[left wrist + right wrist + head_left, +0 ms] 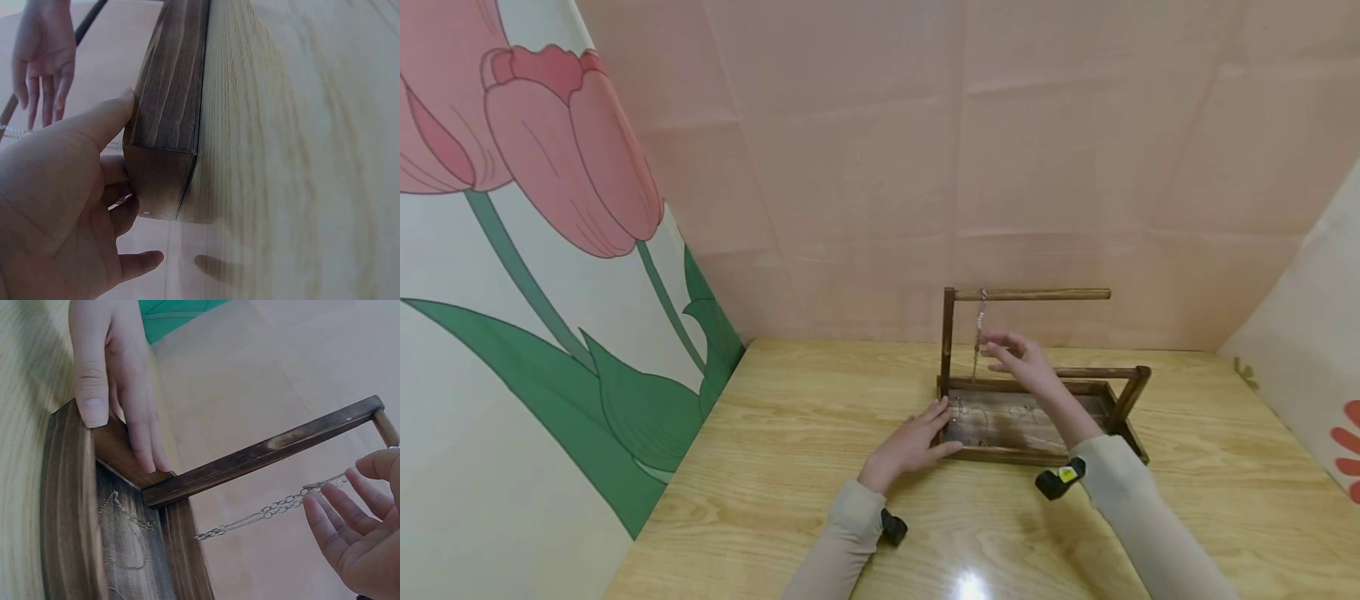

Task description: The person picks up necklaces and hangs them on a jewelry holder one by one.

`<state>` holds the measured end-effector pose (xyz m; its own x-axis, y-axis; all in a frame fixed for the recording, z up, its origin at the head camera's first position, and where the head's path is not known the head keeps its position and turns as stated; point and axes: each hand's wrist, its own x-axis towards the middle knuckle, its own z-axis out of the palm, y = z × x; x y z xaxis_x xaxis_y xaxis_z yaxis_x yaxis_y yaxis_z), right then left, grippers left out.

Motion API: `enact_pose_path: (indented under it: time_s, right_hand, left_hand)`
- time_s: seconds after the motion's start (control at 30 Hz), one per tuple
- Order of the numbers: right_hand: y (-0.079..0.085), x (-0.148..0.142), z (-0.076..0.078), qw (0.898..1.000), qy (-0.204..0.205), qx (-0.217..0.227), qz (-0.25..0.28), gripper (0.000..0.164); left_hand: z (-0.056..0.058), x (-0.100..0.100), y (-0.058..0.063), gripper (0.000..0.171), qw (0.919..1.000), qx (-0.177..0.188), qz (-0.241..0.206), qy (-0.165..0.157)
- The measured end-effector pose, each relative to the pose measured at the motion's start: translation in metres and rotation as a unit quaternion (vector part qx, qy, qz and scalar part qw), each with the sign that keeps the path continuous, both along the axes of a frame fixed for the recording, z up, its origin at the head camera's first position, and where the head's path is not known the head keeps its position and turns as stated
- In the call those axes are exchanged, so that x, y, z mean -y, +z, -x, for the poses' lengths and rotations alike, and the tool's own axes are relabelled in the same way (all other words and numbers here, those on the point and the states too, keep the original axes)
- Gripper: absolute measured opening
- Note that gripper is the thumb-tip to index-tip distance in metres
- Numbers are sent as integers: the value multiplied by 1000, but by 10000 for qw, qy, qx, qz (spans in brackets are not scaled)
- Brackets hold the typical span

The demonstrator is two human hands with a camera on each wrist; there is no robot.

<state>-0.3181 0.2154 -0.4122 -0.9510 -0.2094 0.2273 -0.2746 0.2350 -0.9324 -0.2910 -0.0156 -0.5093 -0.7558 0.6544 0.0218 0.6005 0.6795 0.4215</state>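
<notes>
On the wood-grain table [790, 433] stands a wooden stand [947, 333] with a tray [1015, 456], partly hidden by the right forearm [1067, 408]. From the tray's middle, the left hand [910, 443] lies at 9 o'clock, spread against its corner; the right hand [1028, 365], near 12, has its fingers apart. The hanging chain [980, 320], at 11, is beside those fingertips; contact cannot be told. Fine chains [134, 520] blur inside the tray. A yellow patch [1067, 474], toward 5, is too small to read.

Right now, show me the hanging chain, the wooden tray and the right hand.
Hanging chain [275, 507]: right wrist view, on its links.
Wooden tray [1007, 455]: head view, on its front wall.
Right hand [1028, 363]: head view, on the hand's middle.
</notes>
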Motion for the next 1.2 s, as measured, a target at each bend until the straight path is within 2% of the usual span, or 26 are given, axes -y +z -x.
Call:
enact_pose_path:
  time_s: [0.47, 0.7, 1.0, 1.2]
  right_hand:
    - [-18, -2, -3, 9999, 39, 131, -26, 45]
    - [-25, -2, -4, 9997, 81, 232, 45, 46]
    - [-36, -2, -6, 9999, 9, 91, -84, 44]
    - [-41, -2, -8, 9997, 21, 234, -103, 47]
  left_hand:
    - [2, 0, -2, 72, 9999, -109, -62, -19]
    - [2, 1, -1, 73, 9999, 2, -106, -76]
    - [1, 1, -1, 72, 9999, -30, -124, -72]
    - [0, 1, 0, 72, 9999, 0, -127, -53]
